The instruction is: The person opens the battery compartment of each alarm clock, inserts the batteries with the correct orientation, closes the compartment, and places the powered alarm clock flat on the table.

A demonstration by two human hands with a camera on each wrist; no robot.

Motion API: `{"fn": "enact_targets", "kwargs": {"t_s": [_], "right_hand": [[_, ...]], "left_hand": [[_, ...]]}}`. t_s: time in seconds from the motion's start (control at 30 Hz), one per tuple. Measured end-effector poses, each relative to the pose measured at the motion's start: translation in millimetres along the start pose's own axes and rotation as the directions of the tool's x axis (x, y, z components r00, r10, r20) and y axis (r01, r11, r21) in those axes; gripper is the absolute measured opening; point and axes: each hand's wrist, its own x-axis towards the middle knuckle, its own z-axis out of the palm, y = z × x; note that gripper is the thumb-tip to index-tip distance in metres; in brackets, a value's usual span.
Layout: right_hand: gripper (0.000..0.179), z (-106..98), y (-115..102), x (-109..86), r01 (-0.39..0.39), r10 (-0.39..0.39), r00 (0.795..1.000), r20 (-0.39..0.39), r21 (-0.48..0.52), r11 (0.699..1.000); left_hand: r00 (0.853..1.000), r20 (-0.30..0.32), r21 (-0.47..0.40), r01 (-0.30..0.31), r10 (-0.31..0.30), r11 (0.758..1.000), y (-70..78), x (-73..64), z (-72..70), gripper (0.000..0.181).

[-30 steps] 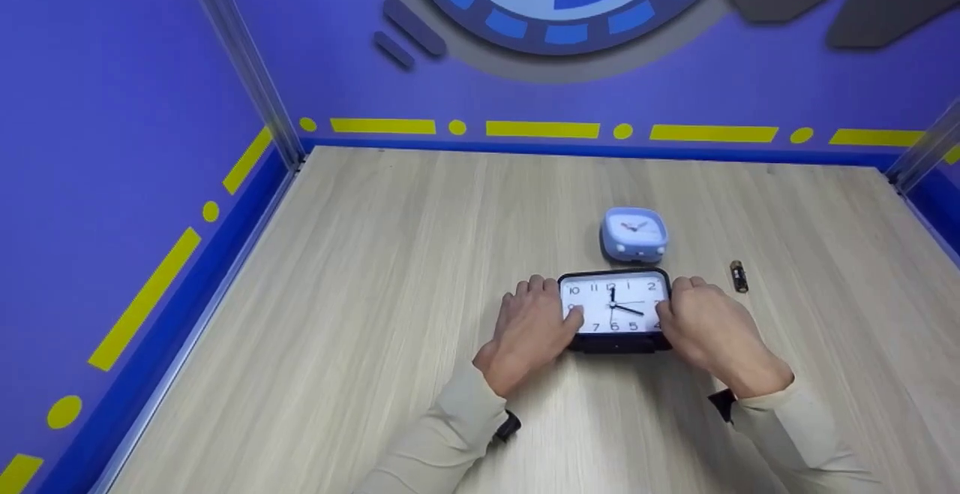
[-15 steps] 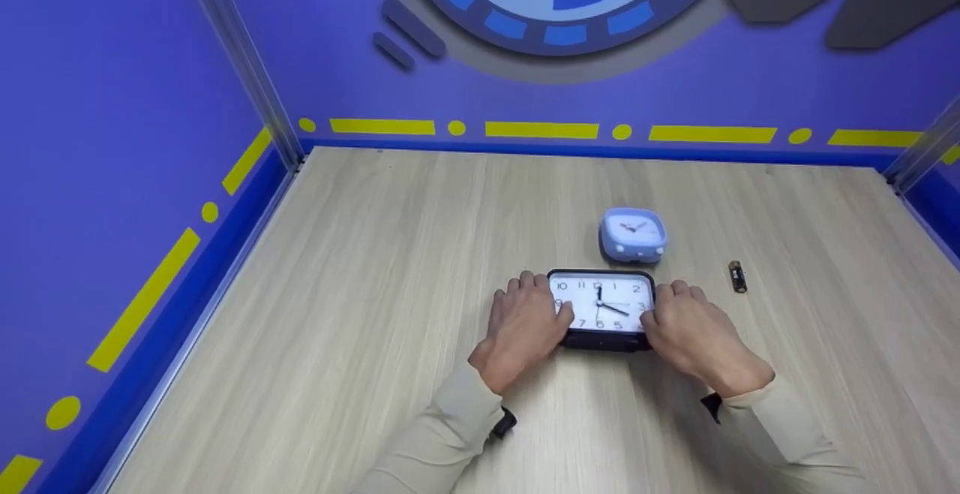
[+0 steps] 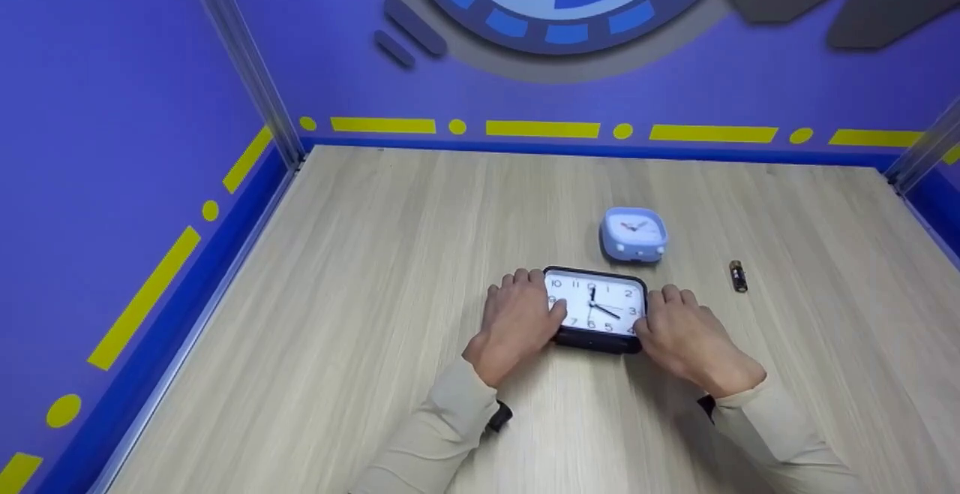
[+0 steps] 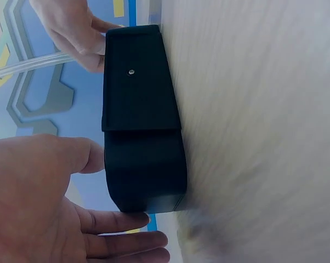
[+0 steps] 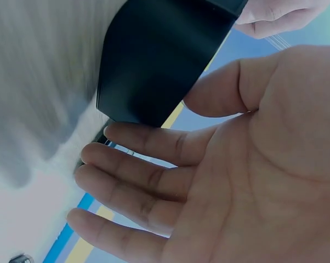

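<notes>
A black rectangular alarm clock (image 3: 611, 306) with a white face lies face up on the table, between both hands in the head view. My left hand (image 3: 517, 317) grips its left end, thumb over the face's edge and fingers along the side. At the other end my right hand (image 3: 690, 336) holds it in the same way, thumb at the lower right corner. The left wrist view shows the clock's black lower side (image 4: 140, 98) with a small screw. In the right wrist view the thumb and index finger touch the black casing (image 5: 154, 66), with the other fingers extended.
Just behind the black clock sits a small light-blue alarm clock (image 3: 634, 237), its face tilted up. A battery (image 3: 739, 276) lies to the right, beyond the right hand. Blue panels (image 3: 450, 96) wall the table (image 3: 375, 254) at the back and left.
Both hands have slid the black clock to the left, and it has turned slightly clockwise. The light-blue clock and the battery have stayed in place.
</notes>
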Motion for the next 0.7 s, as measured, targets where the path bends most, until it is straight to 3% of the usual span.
{"fn": "enact_targets", "kwargs": {"t_s": [0.37, 0.53, 0.7], "right_hand": [[0.033, -2.4, 2.5, 0.4, -0.025, 0.022, 0.998, 0.061, 0.060, 0.998], [0.031, -3.4, 3.3, 1.3, -0.025, 0.019, 0.996, 0.087, 0.076, 0.997], [0.024, -3.1, 3.6, 1.1, 0.007, -0.012, 0.998, 0.062, 0.076, 0.997]], "left_hand": [[0.993, 0.116, -0.132, -0.020, 0.035, 0.991, -14.2, 3.7, -11.7, 0.043], [0.990, 0.126, -0.132, -0.041, 0.058, 0.990, -18.6, 4.9, -13.1, 0.037], [0.991, 0.118, -0.124, -0.047, 0.061, 0.991, -21.3, 6.0, -11.7, 0.029]]}}
